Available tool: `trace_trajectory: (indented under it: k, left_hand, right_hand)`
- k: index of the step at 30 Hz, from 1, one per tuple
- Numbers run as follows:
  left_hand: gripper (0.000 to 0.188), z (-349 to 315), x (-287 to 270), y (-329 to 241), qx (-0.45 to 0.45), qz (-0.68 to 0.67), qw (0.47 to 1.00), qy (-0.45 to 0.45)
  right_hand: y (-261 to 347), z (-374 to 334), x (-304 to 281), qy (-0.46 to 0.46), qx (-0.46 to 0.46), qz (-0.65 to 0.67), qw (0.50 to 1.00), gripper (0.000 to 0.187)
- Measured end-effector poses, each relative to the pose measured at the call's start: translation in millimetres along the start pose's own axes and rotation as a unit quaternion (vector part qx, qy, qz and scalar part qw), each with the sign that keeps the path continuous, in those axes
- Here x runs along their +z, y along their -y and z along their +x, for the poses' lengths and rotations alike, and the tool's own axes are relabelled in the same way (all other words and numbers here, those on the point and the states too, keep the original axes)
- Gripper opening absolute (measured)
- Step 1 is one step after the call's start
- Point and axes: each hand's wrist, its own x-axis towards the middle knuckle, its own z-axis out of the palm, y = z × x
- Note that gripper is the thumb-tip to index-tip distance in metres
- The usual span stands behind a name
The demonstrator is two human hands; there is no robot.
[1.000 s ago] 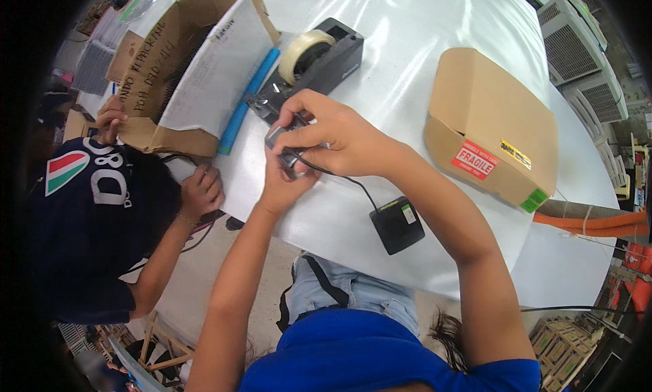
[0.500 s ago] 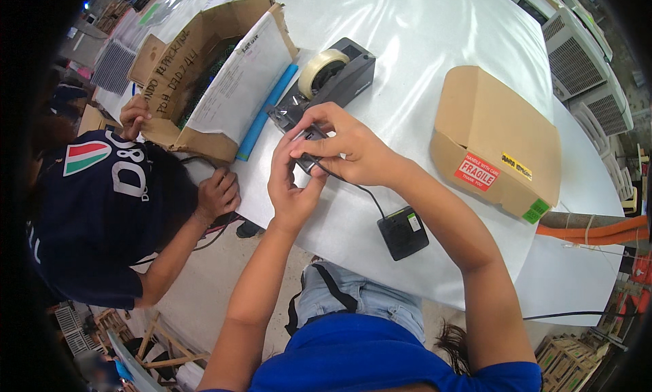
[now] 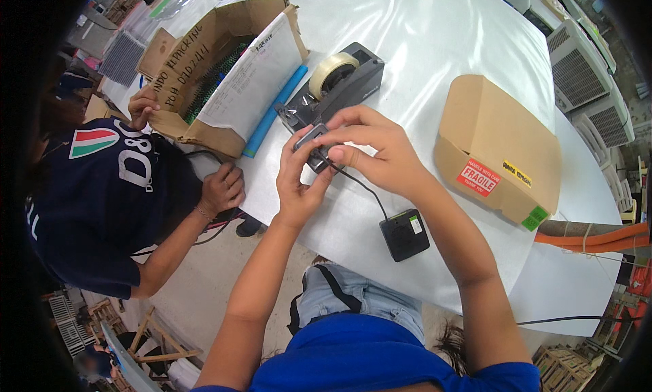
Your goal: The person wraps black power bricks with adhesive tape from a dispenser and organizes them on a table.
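Mid-frame, I see the left hand [image 3: 299,196] clasping a small dark device [image 3: 317,163]; right hand [image 3: 384,147] at it, grip I can't tell

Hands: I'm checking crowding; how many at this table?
4: left hand and right hand at the dark device; a co-worker's hand at the open carton, the other at the edge of the table. Others may be hidden.

ahead of the left hand [image 3: 299,188] and right hand [image 3: 377,149], a tape dispenser [image 3: 367,83] blocks the way; leftward, a blue tube [image 3: 275,112] and open carton [image 3: 183,69] bar it too. bare white table [image 3: 407,100] leaves passage between the dispenser and brown box [image 3: 523,144]. a black square device [image 3: 405,237] and its cable [image 3: 375,196] obstruct the near side.
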Motion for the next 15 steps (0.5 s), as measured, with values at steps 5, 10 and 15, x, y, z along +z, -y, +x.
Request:
trace_trajectory:
  k: [5, 10, 15]
  left_hand:
    - [0.045, 1, 1, -1, 0.004, -0.002, 1.000, 0.000]
    - [0.045, 0, -1, 3, -0.010, -0.008, 1.000, 0.005]
    - [0.045, 0, -1, 0, -0.022, -0.009, 1.000, 0.002]
  right_hand:
    - [23, -13, 8, -0.016, 0.101, -0.106, 0.989, 0.015]
    - [20, -20, 17, -0.030, 0.119, -0.048, 0.991, 0.014]
    - [21, -16, 18, -0.036, 0.093, -0.029, 0.995, 0.017]
